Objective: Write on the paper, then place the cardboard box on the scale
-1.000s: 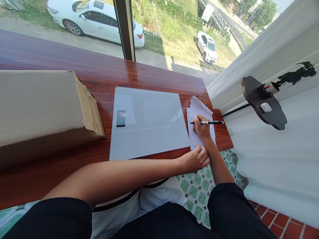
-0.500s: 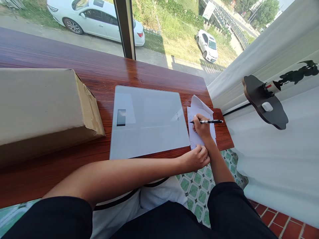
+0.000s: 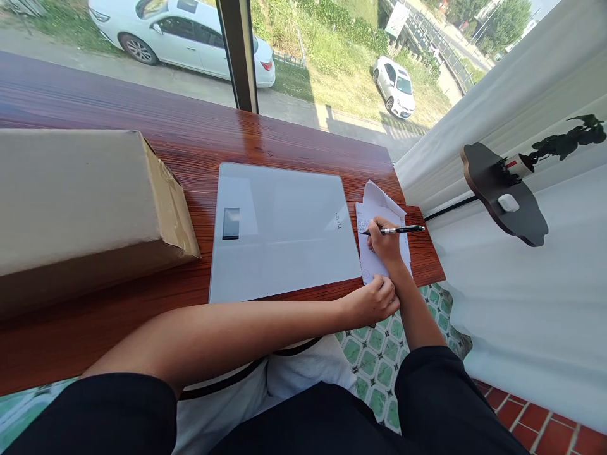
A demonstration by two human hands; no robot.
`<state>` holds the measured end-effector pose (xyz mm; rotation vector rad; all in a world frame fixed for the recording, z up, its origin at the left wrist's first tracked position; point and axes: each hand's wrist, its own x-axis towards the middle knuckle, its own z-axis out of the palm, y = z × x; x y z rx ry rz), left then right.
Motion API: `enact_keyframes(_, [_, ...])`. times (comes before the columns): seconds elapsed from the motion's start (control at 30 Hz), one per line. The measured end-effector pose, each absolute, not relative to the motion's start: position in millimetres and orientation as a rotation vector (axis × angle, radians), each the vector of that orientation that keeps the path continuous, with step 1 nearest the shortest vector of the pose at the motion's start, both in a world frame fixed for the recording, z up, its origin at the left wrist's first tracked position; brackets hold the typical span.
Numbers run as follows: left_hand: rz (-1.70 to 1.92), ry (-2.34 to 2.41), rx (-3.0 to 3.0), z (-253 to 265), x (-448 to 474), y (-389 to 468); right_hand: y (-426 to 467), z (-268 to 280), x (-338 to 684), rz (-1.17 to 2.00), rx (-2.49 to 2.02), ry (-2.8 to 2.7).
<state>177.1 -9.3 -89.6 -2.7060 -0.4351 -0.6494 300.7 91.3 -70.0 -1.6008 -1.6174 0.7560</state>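
A black pen [image 3: 403, 230] is held in my right hand [image 3: 383, 243], its tip resting on a writing pad [image 3: 372, 265]. Small handwriting covers the upper left of the page, and the pad's top sheets are curled back. Close to my right wrist, at the pad's lower edge, my left hand [image 3: 377, 299] is closed with its fingers curled. What those fingers hold, if anything, is hidden. Just left of the pad lies a large pale grey glass-topped panel [image 3: 284, 234] with a small dark display.
On the left of the reddish wooden table [image 3: 303, 142] stands a big cardboard box [image 3: 85, 196]. A dark wall shelf [image 3: 493, 183] at the right carries a potted plant [image 3: 521, 165] and a small white case [image 3: 508, 203]. White curtains [image 3: 535, 303] hang beside the window.
The pen and my right hand have shifted very slightly on the page. My left hand, the pad and the panel look unmoved.
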Motion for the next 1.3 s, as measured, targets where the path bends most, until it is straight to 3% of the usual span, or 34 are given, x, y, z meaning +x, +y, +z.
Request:
enact_keyframes(0.2, [-0.672,-0.453,-2.652,-93,179,-9,93,-69,303,0.631,-1.564,-1.462])
enact_keyframes(0.5, [-0.637,-0.454,-2.678,-91,177,-9,101,-60,321,-0.027,-1.609,-1.274])
enact_keyframes(1.3, [-0.644,-0.365,-2.718,-85,168,-5,117,-77,339,0.019,-1.941,-1.477])
